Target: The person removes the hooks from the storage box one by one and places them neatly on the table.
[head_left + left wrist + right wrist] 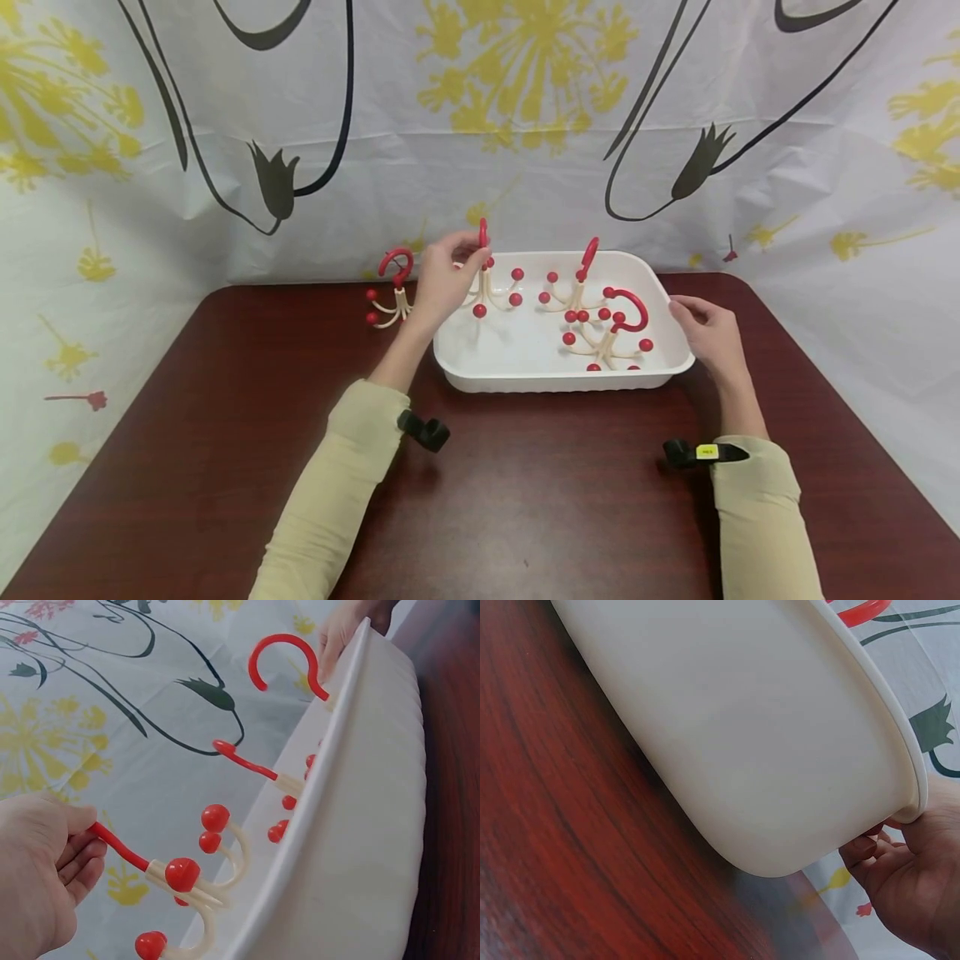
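Observation:
My left hand (444,279) pinches the red top of a multi-arm hanging hook (112,844), its cream arms spread and tipped with red balls. That hook hangs upright over the left part of a white plastic tray (487,382). On the tray's right side, my right hand (708,333) grips the rim, thumb on top and fingers curled beneath in the right wrist view. Two more such hooks are in the tray: one at the back (579,292) and one nearer the front right (606,342), its red curve leaning right.
Another hanging hook (399,292) stands on the dark wooden table (525,500) just left of the tray, partly behind my left hand. A white patterned sheet (480,167) hangs close behind the table's back edge.

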Tool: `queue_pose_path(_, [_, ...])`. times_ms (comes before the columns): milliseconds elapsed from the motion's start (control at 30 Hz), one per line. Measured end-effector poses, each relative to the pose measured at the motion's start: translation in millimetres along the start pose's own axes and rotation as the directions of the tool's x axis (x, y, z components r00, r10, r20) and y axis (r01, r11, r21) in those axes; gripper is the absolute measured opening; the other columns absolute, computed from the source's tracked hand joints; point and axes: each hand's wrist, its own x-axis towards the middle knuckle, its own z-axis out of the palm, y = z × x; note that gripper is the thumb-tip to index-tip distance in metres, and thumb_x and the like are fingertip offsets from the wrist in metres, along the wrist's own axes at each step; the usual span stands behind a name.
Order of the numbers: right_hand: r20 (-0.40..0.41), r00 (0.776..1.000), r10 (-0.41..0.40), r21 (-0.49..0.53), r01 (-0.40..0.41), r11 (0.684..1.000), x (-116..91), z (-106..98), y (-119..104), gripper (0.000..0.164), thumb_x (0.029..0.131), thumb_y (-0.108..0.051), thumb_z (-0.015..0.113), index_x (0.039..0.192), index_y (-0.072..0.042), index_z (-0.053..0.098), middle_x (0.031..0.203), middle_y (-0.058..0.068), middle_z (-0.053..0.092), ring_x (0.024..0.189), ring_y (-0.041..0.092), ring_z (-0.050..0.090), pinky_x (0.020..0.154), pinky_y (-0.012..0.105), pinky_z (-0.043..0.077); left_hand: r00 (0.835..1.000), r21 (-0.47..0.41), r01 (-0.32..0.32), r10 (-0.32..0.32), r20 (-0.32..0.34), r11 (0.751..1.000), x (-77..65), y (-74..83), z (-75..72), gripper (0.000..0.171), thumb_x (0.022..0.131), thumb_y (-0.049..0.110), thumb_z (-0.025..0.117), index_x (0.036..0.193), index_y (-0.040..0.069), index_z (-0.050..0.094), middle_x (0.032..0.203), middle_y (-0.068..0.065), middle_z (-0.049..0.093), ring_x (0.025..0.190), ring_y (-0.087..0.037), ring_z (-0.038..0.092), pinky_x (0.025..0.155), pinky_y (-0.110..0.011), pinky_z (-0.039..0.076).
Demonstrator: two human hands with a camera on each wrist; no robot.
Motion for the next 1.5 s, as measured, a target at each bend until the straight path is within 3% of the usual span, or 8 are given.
queue_pose_path(233, [0.002, 1.0, -0.01, 0.012, 0.01, 1.0, 1, 1, 0, 0.055, 0.103, -0.041, 0.055, 0.137, 0.002, 0.059, 0.124, 0.026, 0.061, 0.077, 0.001, 0.06, 0.063, 0.014, 0.052, 0.992, 0.019, -0.104, 0.105, -0.072, 0.994, -1.8, 13.1, -7.3, 0.019, 0.094, 0.007, 0.072, 0.108, -0.005, 0.071, 0.096, -0.017, 0.071, 0.087, -0.027, 0.065, 0.083, -0.032, 0.053])
queue_pose_path(467, [-0.005, 1.0, -0.008, 0.01, 0.008, 1.0, 0, 1, 0, 0.055, 0.103, -0.041, 0.055, 0.136, 0.003, 0.059, 0.123, 0.026, 0.061, 0.076, 0.0, 0.059, 0.063, 0.014, 0.052, 0.966, -0.012, -0.221, 0.217, -0.144, 0.975, 0.7, 25.8, -15.5, 0.018, 0.091, 0.003, 0.074, 0.106, -0.008, 0.07, 0.095, -0.019, 0.071, 0.083, -0.028, 0.064, 0.081, -0.03, 0.053])
queue_pose_path(633, [-0.004, 1.0, -0.014, 0.011, 0.014, 1.0, 0, 2, 0, 0.055, 0.103, -0.041, 0.055, 0.136, 0.003, 0.06, 0.122, 0.025, 0.061, 0.075, 0.0, 0.06, 0.062, 0.014, 0.052, 0.956, -0.027, -0.238, 0.229, -0.181, 0.971, 0.7, 33.6, -26.0, 0.019, 0.091, 0.002, 0.074, 0.106, -0.008, 0.07, 0.095, -0.019, 0.071, 0.081, -0.025, 0.063, 0.079, -0.026, 0.052])
queue_pose_path(1033, [-0.007, 1.0, -0.011, 0.013, 0.011, 1.0, 0, 2, 0, 0.055, 0.103, -0.041, 0.055, 0.136, 0.003, 0.06, 0.122, 0.025, 0.061, 0.076, 0.0, 0.059, 0.062, 0.014, 0.052, 0.927, 0.076, -0.229, 0.241, -0.286, 0.97, 1.8, 43.2, -61.3, 0.023, 0.091, 0.008, 0.076, 0.109, -0.005, 0.071, 0.097, -0.015, 0.071, 0.084, -0.018, 0.062, 0.08, -0.028, 0.051])
queue_pose_path(1333, [-0.002, 1.0, 0.001, -0.004, -0.001, 1.0, -2, 0, -1, 0.056, 0.103, -0.042, 0.053, 0.137, 0.002, 0.059, 0.124, 0.026, 0.061, 0.078, 0.002, 0.059, 0.063, 0.013, 0.052, 0.881, 0.121, -0.266, 0.293, -0.373, 0.956, 3.3, 36.4, -92.4, 0.019, 0.091, 0.004, 0.075, 0.104, -0.009, 0.071, 0.093, -0.018, 0.071, 0.079, -0.007, 0.061, 0.078, -0.022, 0.05])
queue_pose_path(1500, [-0.014, 1.0, 0.006, -0.005, -0.006, 1.0, -3, 0, -1, 0.056, 0.103, -0.042, 0.055, 0.136, 0.002, 0.06, 0.124, 0.025, 0.062, 0.077, 0.002, 0.06, 0.063, 0.015, 0.052, 0.864, 0.142, -0.264, 0.299, -0.405, 0.954, 2.6, 31.9, -110.3, 0.018, 0.091, 0.003, 0.075, 0.102, -0.01, 0.071, 0.093, -0.02, 0.071, 0.078, -0.004, 0.059, 0.077, -0.021, 0.049])
